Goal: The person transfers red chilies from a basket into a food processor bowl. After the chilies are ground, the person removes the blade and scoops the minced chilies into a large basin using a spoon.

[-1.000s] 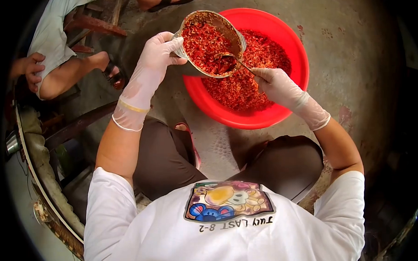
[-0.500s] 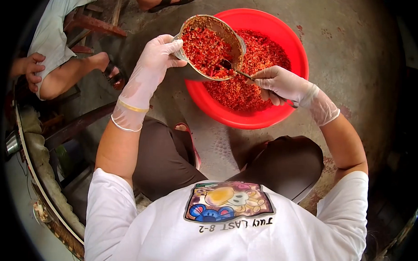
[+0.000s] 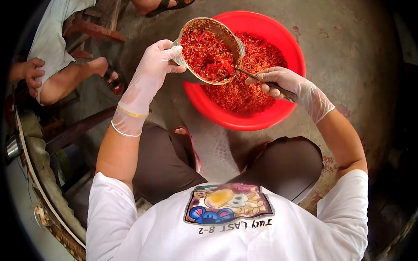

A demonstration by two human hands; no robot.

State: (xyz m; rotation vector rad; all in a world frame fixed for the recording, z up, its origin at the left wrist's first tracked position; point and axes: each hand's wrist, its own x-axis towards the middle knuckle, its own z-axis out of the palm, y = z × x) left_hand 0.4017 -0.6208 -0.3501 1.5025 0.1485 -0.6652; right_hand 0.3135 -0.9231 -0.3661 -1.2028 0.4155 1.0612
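My left hand, in a clear glove, grips the handle of a metal pot at its left side. Chopped red chili partly fills the pot, which is tilted over a large red basin. More chopped chili lies in the basin. My right hand, also gloved, is closed around the handle of a spoon. The spoon's shaft reaches to the pot's lower right rim; its bowl is hidden in or behind the chili.
At upper left another person sits, with a hand on a knee and sandals on the floor. A wooden stool stands by that person's legs. My own knees flank the near side of the basin. A metal cup is at far left.
The spoon's bowl, visible over the chili in the pot before, has shifted down and right to the rim and is hidden now. The other person's upper foot has moved slightly.
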